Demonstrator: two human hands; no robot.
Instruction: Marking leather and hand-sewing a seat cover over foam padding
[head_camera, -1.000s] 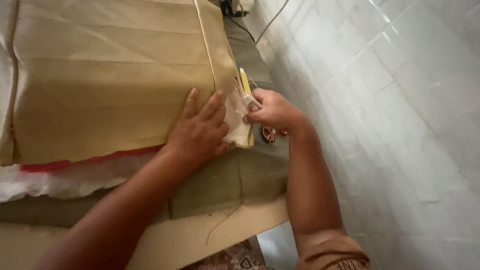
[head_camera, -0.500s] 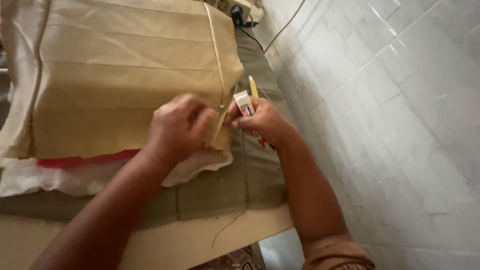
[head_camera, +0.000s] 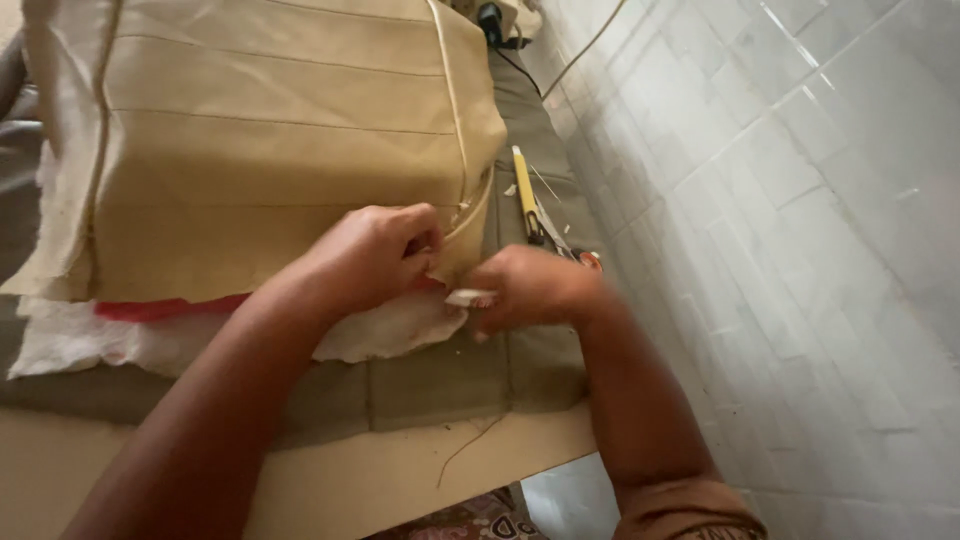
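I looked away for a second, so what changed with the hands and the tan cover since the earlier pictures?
The left hand, flat on the tan cover a second ago, now pinches its corner seam. The right hand has dropped lower, a small white piece at its fingertips. The yellow-handled tool, white padding and cover stayed put.

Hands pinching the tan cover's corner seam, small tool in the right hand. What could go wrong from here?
1. The right hand holds a small whitish tool close to the left hand fingertips; a slip could nick them, though blur hides its tip.
2. It could also snag the tan cover or the white padding beneath.
3. Scissors and a yellow tool lie by the right wrist and could be knocked.
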